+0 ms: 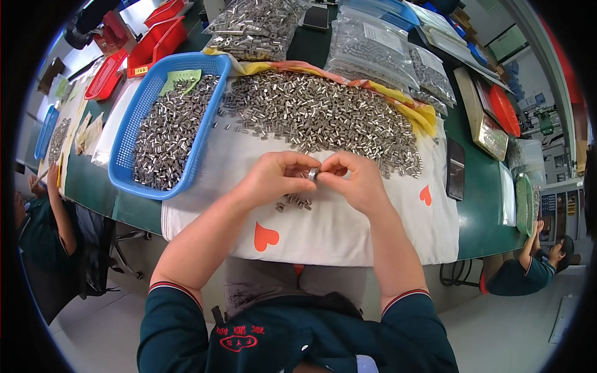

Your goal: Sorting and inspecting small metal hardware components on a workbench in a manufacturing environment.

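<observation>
My left hand (283,176) and my right hand (353,180) meet over the white cloth (329,233), fingertips pinched together. Between them is a shiny small metal cylinder (313,174), gripped by the left fingers and touched by the right thumb and forefinger. Exactly how the right fingers hold it is partly hidden. A few loose metal cylinders (298,202) lie on the cloth just below my hands. Beyond them spreads a large heap of the same metal cylinders (323,112), edged at the back by a rolled yellow and red cloth (373,86).
On the left stands a blue basket (117,140) full of metal cylinders with a green slip. Bagged metal parts (367,53) sit behind the heap. A black phone-like object (455,169) lies at right. Red bins (155,46) stand far left. Co-workers sit at both sides.
</observation>
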Tool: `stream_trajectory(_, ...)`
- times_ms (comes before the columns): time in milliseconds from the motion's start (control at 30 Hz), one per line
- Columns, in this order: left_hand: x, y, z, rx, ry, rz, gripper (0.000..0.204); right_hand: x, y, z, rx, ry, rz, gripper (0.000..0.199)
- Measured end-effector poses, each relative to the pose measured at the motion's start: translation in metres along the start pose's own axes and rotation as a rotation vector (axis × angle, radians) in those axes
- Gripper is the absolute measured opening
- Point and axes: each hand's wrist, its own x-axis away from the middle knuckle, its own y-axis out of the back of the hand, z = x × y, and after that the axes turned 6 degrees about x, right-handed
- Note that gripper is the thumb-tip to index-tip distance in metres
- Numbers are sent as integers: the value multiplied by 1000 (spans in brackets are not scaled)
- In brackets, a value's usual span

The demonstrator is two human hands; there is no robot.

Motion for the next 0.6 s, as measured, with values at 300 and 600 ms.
stream_trajectory(300,8,-5,-13,-305,45,197,36,-7,13,-29,426,40,-240,9)
stream_trajectory(600,8,-3,-12,-147,92,264,36,-11,-1,-37,676,99,-246,6)
